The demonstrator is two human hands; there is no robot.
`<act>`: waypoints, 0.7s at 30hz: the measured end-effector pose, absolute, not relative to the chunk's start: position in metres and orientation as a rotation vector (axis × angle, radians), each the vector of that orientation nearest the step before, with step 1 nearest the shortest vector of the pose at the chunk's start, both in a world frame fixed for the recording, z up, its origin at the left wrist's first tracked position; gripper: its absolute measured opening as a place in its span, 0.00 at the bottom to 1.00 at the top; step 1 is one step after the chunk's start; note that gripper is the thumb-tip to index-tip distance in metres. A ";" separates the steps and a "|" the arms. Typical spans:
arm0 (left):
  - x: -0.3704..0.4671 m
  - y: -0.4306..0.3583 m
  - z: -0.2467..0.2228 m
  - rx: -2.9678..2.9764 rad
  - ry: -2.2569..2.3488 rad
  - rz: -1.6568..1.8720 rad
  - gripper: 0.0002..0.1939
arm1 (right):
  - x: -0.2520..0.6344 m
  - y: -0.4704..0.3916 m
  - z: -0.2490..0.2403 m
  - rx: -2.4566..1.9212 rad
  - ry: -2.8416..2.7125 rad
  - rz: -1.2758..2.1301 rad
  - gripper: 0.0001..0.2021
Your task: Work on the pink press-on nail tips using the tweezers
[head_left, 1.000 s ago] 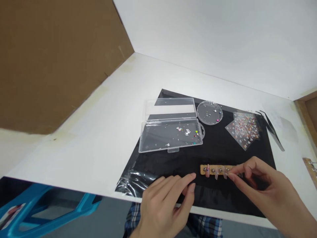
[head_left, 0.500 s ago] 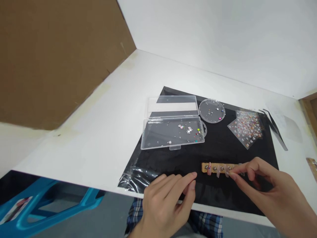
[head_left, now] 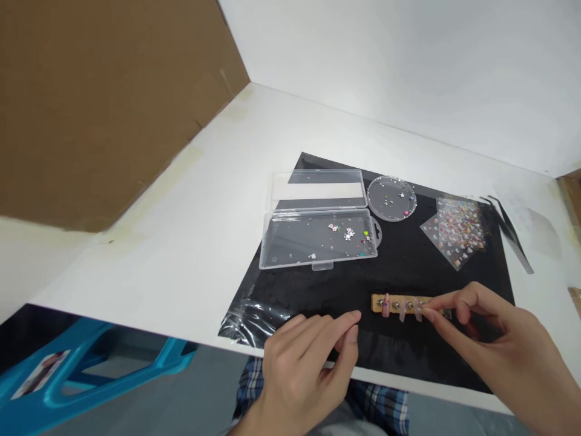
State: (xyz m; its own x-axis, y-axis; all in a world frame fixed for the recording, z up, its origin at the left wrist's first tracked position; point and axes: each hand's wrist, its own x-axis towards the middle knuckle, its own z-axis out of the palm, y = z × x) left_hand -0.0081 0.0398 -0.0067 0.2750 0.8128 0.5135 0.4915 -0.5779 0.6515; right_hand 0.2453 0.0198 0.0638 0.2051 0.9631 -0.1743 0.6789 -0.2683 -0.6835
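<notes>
White worktop point(head_left: 190, 242), black mat point(head_left: 399, 266) on it. Open clear case point(head_left: 318, 236), loose gems inside. Wooden strip point(head_left: 399, 303) lies at the mat's near edge. Right hand point(head_left: 494, 345) pinches a nail tip on it; left hand point(head_left: 308, 357) half-curled, empty. Risk: a pull tilts the unbraced strip, tips pop off.

two hands point(head_left: 308, 363), one wooden nail strip point(head_left: 399, 304), one clear box point(head_left: 320, 227), one round dish point(head_left: 391, 198), one sticker sheet point(head_left: 456, 231).

Probably nail-art desk: sticker sheets point(head_left: 456, 231)
</notes>
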 end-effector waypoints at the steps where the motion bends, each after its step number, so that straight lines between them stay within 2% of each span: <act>1: -0.008 0.040 -0.007 2.185 1.182 1.222 0.10 | 0.246 0.019 0.064 -2.023 -1.523 0.800 0.27; 21: -0.007 0.040 -0.009 2.175 1.182 1.252 0.10 | 0.252 0.011 0.064 -1.964 -1.828 0.519 0.22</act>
State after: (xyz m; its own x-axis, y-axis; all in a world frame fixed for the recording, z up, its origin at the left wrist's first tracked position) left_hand -0.0071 0.0397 -0.0090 0.2551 0.8079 0.5313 0.4840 -0.5823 0.6532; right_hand 0.2523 0.0106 0.0644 0.0731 0.9973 0.0046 0.8463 -0.0596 -0.5293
